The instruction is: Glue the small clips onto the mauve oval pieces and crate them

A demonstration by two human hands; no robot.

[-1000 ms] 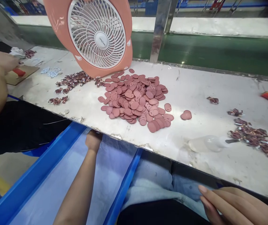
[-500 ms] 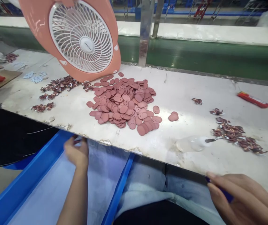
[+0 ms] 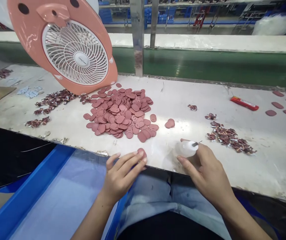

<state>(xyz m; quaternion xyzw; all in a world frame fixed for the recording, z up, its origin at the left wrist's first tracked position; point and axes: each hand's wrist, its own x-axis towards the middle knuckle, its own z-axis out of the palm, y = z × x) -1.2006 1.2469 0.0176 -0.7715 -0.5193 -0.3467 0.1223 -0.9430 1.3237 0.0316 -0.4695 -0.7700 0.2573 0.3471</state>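
My left hand [image 3: 121,175] rests at the near edge of the white bench [image 3: 195,100], its fingertips pinching one dusty-red oval piece [image 3: 141,152]. My right hand [image 3: 208,170] is wrapped round a small translucent squeeze bottle [image 3: 186,148] with a thin metal tip, lying on the bench. A large pile of the same red oval pieces [image 3: 120,113] lies just beyond my left hand, with two or three loose ones [image 3: 170,123] to its right.
A salmon-pink desk fan [image 3: 67,46] leans at the back left. Heaps of dark red scraps [image 3: 229,136] and more scraps [image 3: 50,100] flank the pile. A red utility knife [image 3: 244,103] lies far right. A blue bin with a plastic liner [image 3: 45,196] sits below the bench's edge.
My left hand came up out of the blue bin to the bench edge and holds an oval piece. My right hand rose from my lap and took hold of the bottle.
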